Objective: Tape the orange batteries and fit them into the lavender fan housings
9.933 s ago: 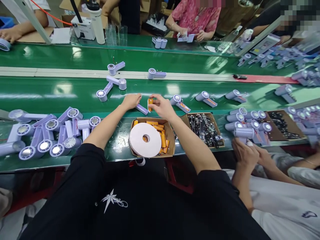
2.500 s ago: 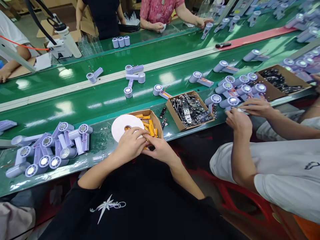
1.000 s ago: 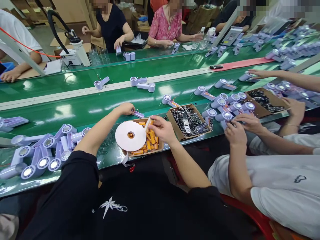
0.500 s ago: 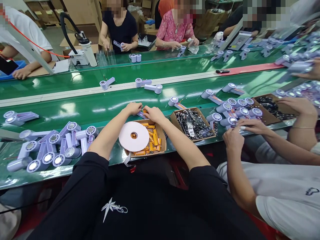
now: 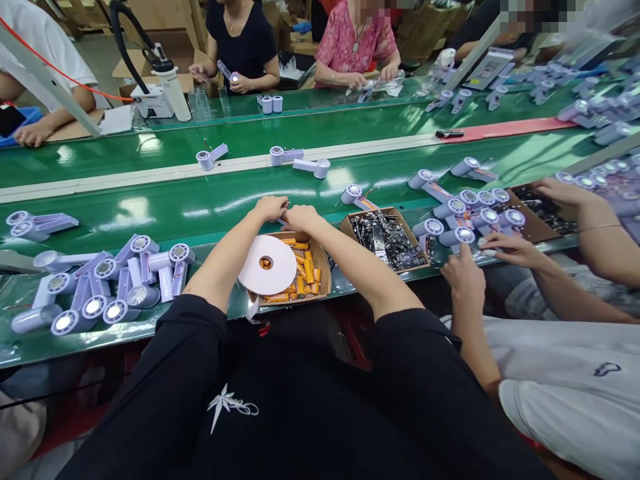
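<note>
My left hand point(image 5: 271, 208) and my right hand point(image 5: 300, 218) meet just beyond a cardboard box point(image 5: 326, 275), their fingers closed close together. What they pinch is mostly hidden behind the fingers. In the box lie several orange battery cells point(image 5: 309, 267). A large white roll of tape point(image 5: 256, 265) rests on the box's left part, its loose end point(image 5: 253, 311) hanging over the front edge. To the right stands a second box with black circuit boards point(image 5: 381, 240). Beyond my right hand lies a lavender handheld fan point(image 5: 353, 195) with an open handle and wires.
Lavender fans point(image 5: 107, 270) are heaped at my left. More fans point(image 5: 456, 207) lie at the right, by a co-worker's hands point(image 5: 465, 273). The green conveyor belt point(image 5: 175, 177) runs across, with a few fans point(image 5: 314, 167) along its white strip. Other people sit opposite.
An orange cell and a strip of lavender handle showed between my hands before; now the fingers cover them. My hands have stayed over the same spot, and the view has shifted slightly.
</note>
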The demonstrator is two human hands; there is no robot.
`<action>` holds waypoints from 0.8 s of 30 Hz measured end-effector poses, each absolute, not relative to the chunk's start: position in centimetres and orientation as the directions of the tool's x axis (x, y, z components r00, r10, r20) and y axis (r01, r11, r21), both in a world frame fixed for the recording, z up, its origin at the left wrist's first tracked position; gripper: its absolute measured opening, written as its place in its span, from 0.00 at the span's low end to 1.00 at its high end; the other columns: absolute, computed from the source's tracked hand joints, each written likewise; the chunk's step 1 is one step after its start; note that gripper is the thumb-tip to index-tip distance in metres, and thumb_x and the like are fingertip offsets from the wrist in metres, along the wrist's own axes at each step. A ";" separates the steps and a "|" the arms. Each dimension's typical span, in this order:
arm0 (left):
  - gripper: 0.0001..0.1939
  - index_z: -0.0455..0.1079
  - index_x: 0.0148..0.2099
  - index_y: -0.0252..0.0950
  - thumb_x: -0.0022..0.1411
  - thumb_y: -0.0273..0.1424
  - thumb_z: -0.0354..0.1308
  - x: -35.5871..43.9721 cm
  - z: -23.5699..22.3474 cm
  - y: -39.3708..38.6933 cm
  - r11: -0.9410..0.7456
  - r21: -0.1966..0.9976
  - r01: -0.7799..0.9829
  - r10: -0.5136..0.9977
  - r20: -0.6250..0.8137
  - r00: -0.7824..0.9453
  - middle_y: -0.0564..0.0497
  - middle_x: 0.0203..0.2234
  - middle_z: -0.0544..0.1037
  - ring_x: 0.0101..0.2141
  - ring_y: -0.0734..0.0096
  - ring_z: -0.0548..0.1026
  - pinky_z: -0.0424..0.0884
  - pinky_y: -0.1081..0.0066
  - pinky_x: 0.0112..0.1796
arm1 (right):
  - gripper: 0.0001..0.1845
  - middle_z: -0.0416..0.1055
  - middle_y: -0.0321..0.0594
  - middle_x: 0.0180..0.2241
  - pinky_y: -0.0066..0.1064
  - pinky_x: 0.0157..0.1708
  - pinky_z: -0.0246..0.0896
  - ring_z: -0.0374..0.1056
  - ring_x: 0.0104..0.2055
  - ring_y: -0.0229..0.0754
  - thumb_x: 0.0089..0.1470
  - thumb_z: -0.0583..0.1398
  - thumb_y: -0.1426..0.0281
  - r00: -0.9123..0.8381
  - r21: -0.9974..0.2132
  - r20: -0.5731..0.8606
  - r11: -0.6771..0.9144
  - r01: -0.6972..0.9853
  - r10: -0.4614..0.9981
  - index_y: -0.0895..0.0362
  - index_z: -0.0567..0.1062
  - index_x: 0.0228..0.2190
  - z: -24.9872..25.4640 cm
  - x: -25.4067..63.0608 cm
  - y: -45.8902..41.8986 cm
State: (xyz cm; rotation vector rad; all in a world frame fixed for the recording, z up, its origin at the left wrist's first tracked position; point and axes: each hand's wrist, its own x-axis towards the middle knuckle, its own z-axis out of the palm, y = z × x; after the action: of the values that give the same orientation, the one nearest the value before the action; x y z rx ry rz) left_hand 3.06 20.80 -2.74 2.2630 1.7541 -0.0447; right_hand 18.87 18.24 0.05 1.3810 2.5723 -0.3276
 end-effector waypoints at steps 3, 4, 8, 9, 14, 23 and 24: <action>0.16 0.78 0.57 0.41 0.74 0.35 0.54 3.7 -1.9 20.3 -0.240 0.190 0.952 0.944 -0.185 0.275 0.39 0.54 0.85 0.55 0.47 0.81 0.74 0.57 0.54 | 0.24 0.80 0.56 0.62 0.48 0.60 0.73 0.78 0.63 0.62 0.72 0.63 0.58 -0.550 -0.146 -0.236 0.531 0.835 0.801 0.52 0.81 0.63 0.9 20.1 16.9; 0.16 0.78 0.58 0.40 0.74 0.35 0.54 3.8 -1.4 19.9 -0.248 0.189 0.950 0.942 -0.183 0.282 0.39 0.54 0.85 0.55 0.46 0.81 0.74 0.57 0.55 | 0.24 0.79 0.53 0.64 0.46 0.62 0.72 0.77 0.65 0.58 0.75 0.59 0.59 -0.561 -0.199 -0.177 0.529 0.825 0.809 0.51 0.79 0.66 1.0 21.0 15.7; 0.24 0.73 0.67 0.39 0.73 0.35 0.58 2.3 0.4 15.1 -0.303 0.194 0.933 0.938 -0.110 0.328 0.38 0.67 0.77 0.68 0.46 0.71 0.67 0.54 0.67 | 0.21 0.82 0.49 0.61 0.45 0.66 0.71 0.78 0.63 0.53 0.74 0.59 0.63 -0.489 -0.602 0.174 0.486 0.634 0.854 0.54 0.82 0.61 -0.2 27.3 7.8; 0.26 0.70 0.71 0.39 0.73 0.36 0.58 1.4 0.8 13.1 -0.334 0.209 0.919 0.931 -0.075 0.356 0.39 0.71 0.73 0.71 0.48 0.67 0.63 0.54 0.70 | 0.19 0.84 0.48 0.57 0.46 0.65 0.72 0.81 0.60 0.53 0.72 0.61 0.62 -0.469 -0.682 0.199 0.465 0.564 0.860 0.53 0.85 0.56 -0.8 29.1 5.3; 0.42 0.65 0.76 0.49 0.64 0.48 0.69 -4.2 1.7 1.7 -0.591 0.338 0.733 0.745 -0.119 0.656 0.43 0.72 0.72 0.75 0.45 0.63 0.59 0.49 0.73 | 0.18 0.89 0.45 0.44 0.44 0.55 0.80 0.86 0.49 0.53 0.68 0.66 0.52 -0.451 -0.923 0.069 0.228 0.310 0.890 0.51 0.90 0.42 -3.9 35.0 -4.7; 0.41 0.68 0.73 0.46 0.62 0.44 0.74 -5.7 3.0 -4.4 -0.574 0.244 0.782 0.816 0.096 0.569 0.37 0.64 0.78 0.67 0.35 0.68 0.66 0.38 0.68 | 0.28 0.85 0.42 0.32 0.34 0.33 0.77 0.80 0.30 0.46 0.63 0.69 0.45 -0.395 -0.967 0.003 0.103 0.232 0.919 0.55 0.87 0.50 -1.6 29.0 -5.2; 0.41 0.67 0.73 0.46 0.61 0.45 0.75 -5.5 3.1 -5.0 -0.566 0.236 0.790 0.824 0.187 0.534 0.37 0.63 0.78 0.67 0.35 0.67 0.66 0.37 0.68 | 0.31 0.83 0.39 0.29 0.32 0.29 0.73 0.77 0.27 0.43 0.61 0.70 0.46 -0.492 -0.968 -0.027 0.101 0.231 0.870 0.56 0.86 0.53 -1.2 27.8 -5.4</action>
State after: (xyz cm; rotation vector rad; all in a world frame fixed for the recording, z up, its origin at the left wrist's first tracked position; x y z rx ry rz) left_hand -5.55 -5.03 3.12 2.6431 1.3974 0.4216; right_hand 27.80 -5.44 -1.21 1.5931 2.6673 -2.0987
